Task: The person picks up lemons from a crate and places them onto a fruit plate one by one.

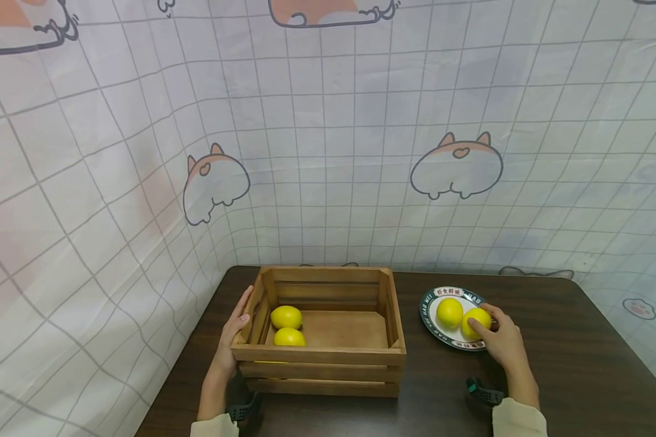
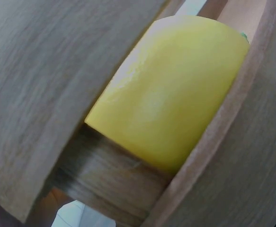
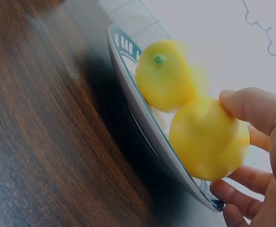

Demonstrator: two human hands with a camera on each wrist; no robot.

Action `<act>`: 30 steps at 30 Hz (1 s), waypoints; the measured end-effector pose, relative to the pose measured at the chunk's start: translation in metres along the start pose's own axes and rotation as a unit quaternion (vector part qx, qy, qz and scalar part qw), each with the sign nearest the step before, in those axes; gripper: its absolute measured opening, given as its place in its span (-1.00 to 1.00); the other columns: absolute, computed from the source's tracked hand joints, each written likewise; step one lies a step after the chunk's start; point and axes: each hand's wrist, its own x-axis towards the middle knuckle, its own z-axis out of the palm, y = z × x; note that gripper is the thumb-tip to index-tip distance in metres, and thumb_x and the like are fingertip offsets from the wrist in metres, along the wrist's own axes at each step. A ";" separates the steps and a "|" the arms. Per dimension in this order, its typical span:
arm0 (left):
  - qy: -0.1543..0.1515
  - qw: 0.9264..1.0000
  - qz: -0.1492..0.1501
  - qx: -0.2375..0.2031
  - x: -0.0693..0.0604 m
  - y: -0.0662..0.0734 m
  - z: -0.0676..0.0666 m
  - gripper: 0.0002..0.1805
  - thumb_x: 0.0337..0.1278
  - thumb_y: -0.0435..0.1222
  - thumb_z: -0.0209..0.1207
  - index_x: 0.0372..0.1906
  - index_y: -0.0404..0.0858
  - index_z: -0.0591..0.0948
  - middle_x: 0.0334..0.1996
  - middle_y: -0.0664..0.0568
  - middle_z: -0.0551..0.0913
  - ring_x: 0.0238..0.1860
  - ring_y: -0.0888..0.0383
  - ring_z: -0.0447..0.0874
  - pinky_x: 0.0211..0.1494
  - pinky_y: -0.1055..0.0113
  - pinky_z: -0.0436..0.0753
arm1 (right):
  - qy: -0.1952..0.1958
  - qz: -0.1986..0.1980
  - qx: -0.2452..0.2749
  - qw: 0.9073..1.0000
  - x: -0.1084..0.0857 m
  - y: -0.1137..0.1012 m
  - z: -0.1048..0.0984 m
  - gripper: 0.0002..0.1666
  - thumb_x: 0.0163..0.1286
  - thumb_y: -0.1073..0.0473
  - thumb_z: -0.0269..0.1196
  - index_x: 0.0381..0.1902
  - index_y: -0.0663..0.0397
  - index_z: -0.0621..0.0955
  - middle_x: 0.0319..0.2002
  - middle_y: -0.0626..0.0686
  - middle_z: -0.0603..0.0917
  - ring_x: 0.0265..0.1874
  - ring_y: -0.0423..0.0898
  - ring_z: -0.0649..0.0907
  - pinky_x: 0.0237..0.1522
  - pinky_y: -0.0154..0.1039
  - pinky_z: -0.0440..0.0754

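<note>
On the right, my right hand point(image 1: 505, 340) holds a yellow lemon point(image 1: 474, 326) between thumb and fingers, at the right side of a plate point(image 1: 430, 325) with a dark patterned rim. Beside it on the plate lies another lemon point(image 1: 449, 312), its green stem end visible in the right wrist view point(image 3: 159, 59). My left hand point(image 1: 231, 337) rests along the left side of a slatted wooden crate point(image 1: 319, 357), fingers fairly straight. Two lemons point(image 1: 287, 317) show inside the crate at its left. Through the slats, the left wrist view shows yellow fruit point(image 2: 171, 90) close up.
The crate and plate stand on a dark wooden table point(image 1: 568, 352), the plate right of the crate. A white grid-patterned cloth point(image 1: 328, 182) with cartoon animals hangs behind the table and along its left side. Each wrist wears a black strap point(image 1: 486, 394).
</note>
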 end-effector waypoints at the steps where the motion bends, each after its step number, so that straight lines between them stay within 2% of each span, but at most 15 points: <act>1: 0.001 1.000 0.000 0.000 0.000 0.000 0.000 -0.33 0.52 -0.09 -0.27 0.67 0.14 0.01 0.68 -0.05 -0.11 0.62 -0.23 -0.14 0.48 -0.53 -0.10 | -0.002 0.001 -0.001 1.000 0.000 -0.001 0.000 -0.08 0.53 -0.25 0.13 0.57 0.20 0.19 0.47 0.48 0.21 0.33 0.41 0.35 0.33 0.38 0.36; 10: 0.002 1.000 0.000 0.000 -0.001 0.000 0.000 -0.32 0.52 -0.09 -0.27 0.67 0.11 0.01 0.68 -0.06 -0.11 0.62 -0.23 -0.14 0.48 -0.53 -0.11 | -0.009 -0.001 -0.001 1.000 -0.001 0.000 -0.001 -0.09 0.54 -0.24 0.12 0.58 0.20 0.18 0.47 0.48 0.19 0.32 0.40 0.35 0.30 0.36 0.40; 16: -0.001 1.000 0.001 -0.002 -0.001 0.001 0.000 -0.34 0.53 -0.08 -0.27 0.66 0.16 0.02 0.68 -0.05 -0.12 0.63 -0.22 -0.15 0.48 -0.52 -0.11 | -0.010 -0.006 0.005 1.000 -0.001 0.000 -0.002 -0.10 0.54 -0.21 0.13 0.58 0.22 0.18 0.50 0.48 0.16 0.32 0.40 0.37 0.29 0.34 0.42; 25: -0.002 1.000 -0.001 -0.004 -0.001 0.001 0.000 -0.34 0.53 -0.08 -0.27 0.66 0.17 0.02 0.68 -0.05 -0.12 0.63 -0.22 -0.14 0.49 -0.51 -0.10 | 0.019 -0.027 0.011 0.999 -0.003 -0.004 -0.006 -0.17 0.55 -0.15 0.14 0.54 0.24 0.24 0.50 0.47 0.19 0.35 0.46 0.35 0.27 0.40 0.41; 30: -0.002 1.000 0.000 -0.007 -0.001 0.001 0.000 -0.31 0.53 -0.09 -0.27 0.68 0.04 -0.02 0.68 -0.05 -0.12 0.63 -0.22 -0.15 0.50 -0.50 -0.11 | 0.037 -0.030 0.021 0.999 -0.008 -0.013 -0.010 -0.18 0.55 -0.17 0.13 0.53 0.21 0.27 0.48 0.44 0.22 0.37 0.42 0.33 0.26 0.42 0.38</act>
